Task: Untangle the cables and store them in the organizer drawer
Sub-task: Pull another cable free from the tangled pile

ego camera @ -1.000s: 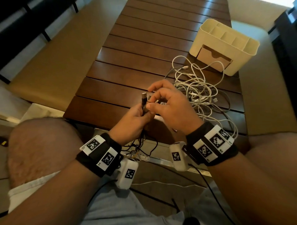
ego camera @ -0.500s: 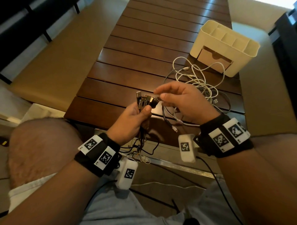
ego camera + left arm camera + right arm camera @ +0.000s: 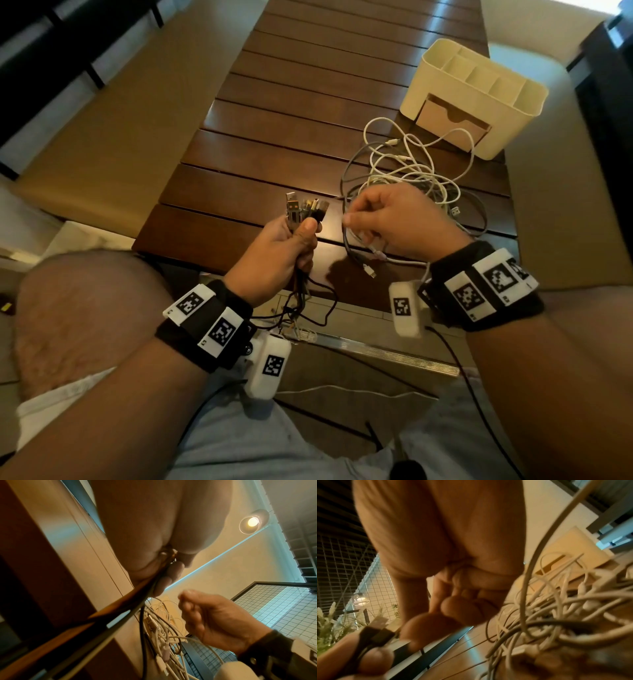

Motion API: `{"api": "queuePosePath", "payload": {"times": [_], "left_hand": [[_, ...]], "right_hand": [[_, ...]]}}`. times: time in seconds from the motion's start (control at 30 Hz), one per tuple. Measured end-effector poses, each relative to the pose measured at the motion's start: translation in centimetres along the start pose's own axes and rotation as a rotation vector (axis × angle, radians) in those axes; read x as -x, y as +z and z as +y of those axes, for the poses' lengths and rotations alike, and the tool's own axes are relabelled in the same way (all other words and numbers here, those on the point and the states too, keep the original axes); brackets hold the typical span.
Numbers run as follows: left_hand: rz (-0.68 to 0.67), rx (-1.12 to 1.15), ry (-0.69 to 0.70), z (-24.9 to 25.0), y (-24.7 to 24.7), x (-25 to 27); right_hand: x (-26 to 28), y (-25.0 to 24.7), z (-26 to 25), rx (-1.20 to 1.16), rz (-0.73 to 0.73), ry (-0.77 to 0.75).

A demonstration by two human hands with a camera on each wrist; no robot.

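Head view: dark cables (image 3: 305, 212) are standing bundled, plugs up, in the left hand (image 3: 277, 253), fingers and thumb wrapping them above the wooden table's (image 3: 260, 150) near edge. Right hand (image 3: 400, 222) is pinching a white cable end, thumb against forefinger, just beside the white tangle (image 3: 411, 174). Organizer (image 3: 472, 99) is sitting beyond, its drawer (image 3: 448, 123) slightly out.
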State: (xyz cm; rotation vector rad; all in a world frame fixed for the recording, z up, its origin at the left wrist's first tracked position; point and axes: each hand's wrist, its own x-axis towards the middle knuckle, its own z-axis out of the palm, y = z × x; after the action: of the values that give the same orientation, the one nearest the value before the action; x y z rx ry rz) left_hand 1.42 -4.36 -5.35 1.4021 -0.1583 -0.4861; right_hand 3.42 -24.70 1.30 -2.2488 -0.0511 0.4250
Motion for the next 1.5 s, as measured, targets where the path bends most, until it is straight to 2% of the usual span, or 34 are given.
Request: {"api": "queuePosePath", "payload": {"times": [0.1, 0.2, 0.3, 0.37, 0.43, 0.53, 0.63, 0.77, 0.87, 0.93, 0.97, 1.07, 1.13, 1.2, 1.4, 1.5], "left_hand": [[0.024, 0.074, -0.019, -0.2, 0.0, -0.1], [0.037, 0.090, -0.022, -0.4, 0.0, -0.2], [0.052, 0.080, -0.024, -0.7, 0.0, -0.3], [0.066, 0.091, -0.017, -0.6, 0.1, -0.3], [0.071, 0.116, -0.004, -0.5, 0.2, -0.2], [0.068, 0.116, 0.002, -0.4, 0.2, -0.3], [0.067, 0.103, 0.000, -0.3, 0.1, -0.3], [0.064, 0.107, -0.004, -0.2, -0.1, -0.3], [0.058, 0.108, -0.015, -0.3, -0.1, -0.3], [0.054, 0.104, -0.014, -0.2, 0.0, -0.4], [0.054, 0.103, -0.009, -0.2, 0.0, -0.4], [0.051, 0.102, -0.008, -0.2, 0.0, -0.5], [0.049, 0.101, -0.014, -0.2, 0.1, -0.6], [0.053, 0.101, -0.017, -0.2, 0.1, -0.6], [0.051, 0.116, -0.004, -0.2, 0.1, -0.7], [0.040, 0.115, 0.008, -0.5, -0.2, -0.7]], "right_hand": [[0.3, -0.5, 0.9, 0.255, -0.206, 0.190], [0.2, 0.6, 1.8, 0.490, -0.259, 0.287], [0.1, 1.9, 2.4, 0.704, -0.191, 0.237], [0.2, 2.3, 2.6, 0.744, -0.149, 0.146], [0.4, 2.2, 2.5, 0.653, -0.153, 0.102], [0.7, 1.9, 2.1, 0.281, -0.193, 0.092], [1.1, 1.3, 1.6, 0.065, -0.196, 0.010], [0.9, -0.3, 2.0, -0.007, 0.016, -0.034], [0.8, -2.1, 2.5, 0.073, 0.264, -0.076], [0.8, -3.5, 2.7, 0.174, 0.346, -0.023], [0.8, -4.2, 2.9, 0.245, 0.308, 0.055], [0.7, -5.2, 3.8, 0.554, 0.032, 0.316], [0.4, -4.8, 4.6, 0.625, -0.016, 0.358], [0.1, -4.0, 5.0, 0.593, 0.000, 0.324], [-0.6, -0.8, 5.0, 0.334, -0.046, 0.070], [-0.6, -0.8, 4.6, 0.270, 0.003, 0.028]]}}
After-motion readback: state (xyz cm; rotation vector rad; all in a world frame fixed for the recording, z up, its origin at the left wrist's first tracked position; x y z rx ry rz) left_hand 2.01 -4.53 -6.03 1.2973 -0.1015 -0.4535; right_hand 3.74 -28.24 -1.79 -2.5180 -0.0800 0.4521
